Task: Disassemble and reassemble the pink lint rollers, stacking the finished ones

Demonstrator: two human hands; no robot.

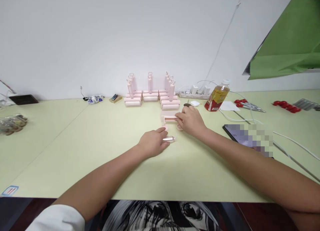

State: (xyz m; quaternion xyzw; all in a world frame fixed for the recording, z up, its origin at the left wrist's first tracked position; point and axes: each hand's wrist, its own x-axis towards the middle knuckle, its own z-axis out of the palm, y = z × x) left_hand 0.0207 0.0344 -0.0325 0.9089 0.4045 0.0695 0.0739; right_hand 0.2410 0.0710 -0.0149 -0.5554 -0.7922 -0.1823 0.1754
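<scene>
My right hand (192, 121) has its fingers closed on the right end of a pink lint-roller frame (169, 117), held low over the table. Part of a round pink piece (179, 127) shows under those fingers. Just left of it, my left hand (153, 142) grips a short clear, silvery tube (170, 139) between thumb and fingers. Its forefinger touches another small pink piece (165, 127). Beyond both hands stand several pink lint rollers (170, 102), their handles upright with heart-shaped loops on top.
A drink bottle (217, 96) and a power strip (195, 94) are behind my right hand. A phone (240, 137) and white cables lie near my right forearm. Red-ended metal tools (287, 106) lie far right. Coiled cable (93, 99) and a small box (115, 98) sit back left.
</scene>
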